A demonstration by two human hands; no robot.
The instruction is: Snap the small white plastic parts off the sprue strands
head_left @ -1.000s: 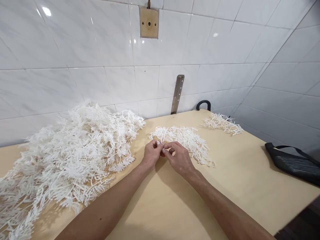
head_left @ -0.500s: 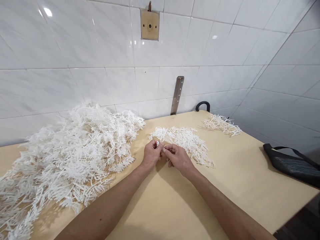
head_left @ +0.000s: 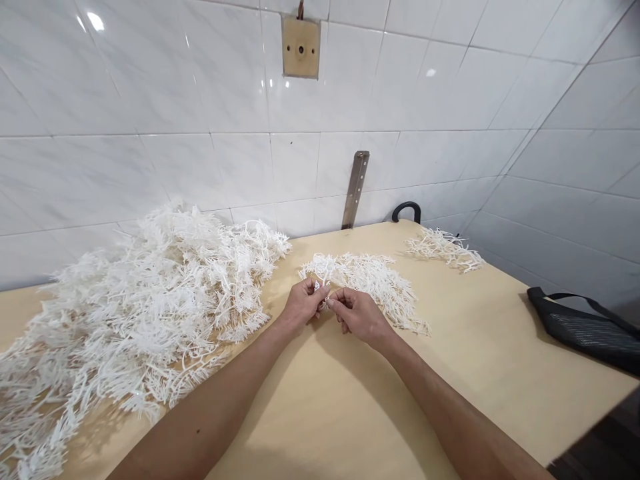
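Over the middle of the table, my left hand is closed in a pinch on a white plastic branch, whose thin twigs rise above the fingers. My right hand is pinched right beside it, thumb and forefinger at the lower end of the same branch; the fingertips hide what exactly lies between them. Just behind both hands lies a small heap of white plastic sprigs. A far larger pile of bushy white artificial foliage spreads to the left of my left arm.
A smaller bunch of bare white stems lies at the back right of the wooden table. Near the right edge is a black mesh bag with a strap. A metal bracket and a black hook-shaped handle stand by the tiled wall.
My hands have shifted very slightly, the right fingertips drawing a little apart from the left. The piles lie as before.
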